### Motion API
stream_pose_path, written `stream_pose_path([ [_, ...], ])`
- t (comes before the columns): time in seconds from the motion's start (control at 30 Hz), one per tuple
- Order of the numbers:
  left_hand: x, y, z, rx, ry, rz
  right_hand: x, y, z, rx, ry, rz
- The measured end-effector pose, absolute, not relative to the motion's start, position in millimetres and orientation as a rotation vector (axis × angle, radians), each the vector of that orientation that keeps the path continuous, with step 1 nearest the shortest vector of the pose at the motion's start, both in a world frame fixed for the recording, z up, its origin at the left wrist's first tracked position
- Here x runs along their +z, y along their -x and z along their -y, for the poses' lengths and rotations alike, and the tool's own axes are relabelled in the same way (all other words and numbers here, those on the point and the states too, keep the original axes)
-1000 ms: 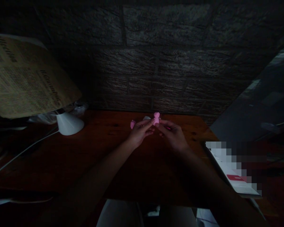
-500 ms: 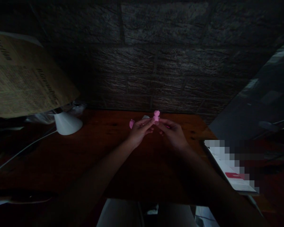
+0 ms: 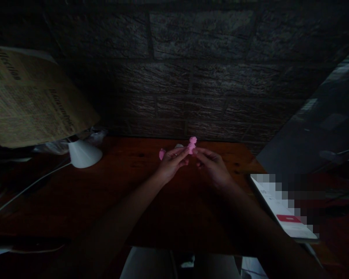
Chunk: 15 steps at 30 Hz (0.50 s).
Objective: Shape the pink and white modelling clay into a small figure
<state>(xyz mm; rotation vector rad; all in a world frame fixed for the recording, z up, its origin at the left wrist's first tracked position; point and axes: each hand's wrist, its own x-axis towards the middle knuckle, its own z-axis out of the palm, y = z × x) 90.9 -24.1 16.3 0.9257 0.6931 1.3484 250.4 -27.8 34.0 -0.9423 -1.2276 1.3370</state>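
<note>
A small pink figure [image 3: 192,146], lumpy like modelling clay with a round top on a wider lower part, stands upright between my hands above the table. My left hand [image 3: 172,163] pinches its lower left side with thumb and forefinger. From the other side, my right hand [image 3: 211,164] holds the lower right edge between bent fingers and thumb. Just beyond the left knuckles shows another pink lump [image 3: 162,154], partly hidden by that hand. A whitish thing [image 3: 179,146] peeks out behind the left fingers, too covered to name.
The brown wooden table [image 3: 119,193] meets a dark brick wall [image 3: 174,77]. At left stands a lamp with a white cone base [image 3: 85,154], a newsprint-patterned shade [image 3: 31,100] and a white cord [image 3: 29,190]. A lit tablet-like screen [image 3: 279,209], partly pixelated, lies at the right edge.
The view shifts slightly. Both hands stay around the pink figure, and the right fingers have changed position a little at its edge. A pink bit earlier visible by the right fingers no longer shows.
</note>
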Motion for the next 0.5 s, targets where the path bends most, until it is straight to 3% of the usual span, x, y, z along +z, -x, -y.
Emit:
stream_pose_path([
  [0.5, 16.7, -90.7, 23.3, 1.314, -0.828, -0.748, 30.0, -248.7, 25.7, 1.223, 0.944, 1.339],
])
